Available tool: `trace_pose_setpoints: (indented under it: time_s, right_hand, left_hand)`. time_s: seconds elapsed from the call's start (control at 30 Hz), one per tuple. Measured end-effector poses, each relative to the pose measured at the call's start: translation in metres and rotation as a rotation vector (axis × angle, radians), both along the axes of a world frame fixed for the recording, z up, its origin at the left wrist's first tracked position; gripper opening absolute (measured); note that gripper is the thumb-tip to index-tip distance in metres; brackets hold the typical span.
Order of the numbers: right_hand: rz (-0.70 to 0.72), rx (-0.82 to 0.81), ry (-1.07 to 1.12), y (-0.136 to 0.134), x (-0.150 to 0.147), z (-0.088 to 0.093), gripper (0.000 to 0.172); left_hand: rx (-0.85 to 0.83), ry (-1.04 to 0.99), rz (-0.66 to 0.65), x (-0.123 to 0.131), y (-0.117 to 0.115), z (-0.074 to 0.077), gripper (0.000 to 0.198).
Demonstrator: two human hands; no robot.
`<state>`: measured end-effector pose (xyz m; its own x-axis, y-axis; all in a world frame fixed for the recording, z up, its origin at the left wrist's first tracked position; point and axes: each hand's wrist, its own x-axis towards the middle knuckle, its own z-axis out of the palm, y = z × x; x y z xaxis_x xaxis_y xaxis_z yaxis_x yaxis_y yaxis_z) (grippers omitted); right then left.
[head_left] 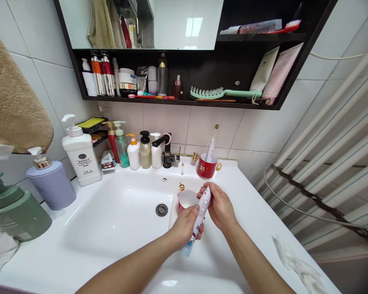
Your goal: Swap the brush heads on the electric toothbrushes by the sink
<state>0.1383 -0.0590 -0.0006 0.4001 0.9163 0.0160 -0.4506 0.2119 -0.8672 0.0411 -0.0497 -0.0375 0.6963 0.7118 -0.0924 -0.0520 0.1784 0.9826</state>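
Note:
My left hand is wrapped round the pale pink, cartoon-printed handle of an electric toothbrush, which tilts up to the right over the basin. At its upper end, the fingers of my right hand are closed round the neck. The slim white brush head pokes out above them. Just behind my left hand stands a red cup with a white inside and a gold handle, partly hidden by the hand. Another red cup on the back ledge holds a second electric toothbrush, upright.
A black faucet rises behind the white basin with its drain. Pump bottles line the back and left. A dark shelf cabinet overhangs them. Crumpled clear plastic lies right; a white radiator stands beyond.

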Motion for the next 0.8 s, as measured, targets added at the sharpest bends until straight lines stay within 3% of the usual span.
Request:
trace_pose_setpoints:
  time_s: [0.23, 0.37, 0.57, 0.8]
  right_hand:
    - [-0.035, 0.011, -0.012, 0.0, -0.004, -0.001, 0.015]
    - [-0.077, 0.021, -0.007, 0.001, -0.004, -0.001, 0.017]
    - [-0.026, 0.023, -0.009, 0.001, -0.003, -0.003, 0.02]
    - [-0.071, 0.009, -0.039, 0.003, -0.002, -0.003, 0.021]
  left_hand:
    - [-0.004, 0.009, 0.019, 0.0, -0.004, 0.004, 0.044]
    - [-0.005, 0.006, 0.004, 0.001, -0.005, 0.0, 0.043]
    - [0.016, -0.037, 0.024, 0.002, -0.002, -0.01, 0.042]
    - [-0.029, -0.043, -0.008, 0.003, -0.005, -0.007, 0.04]
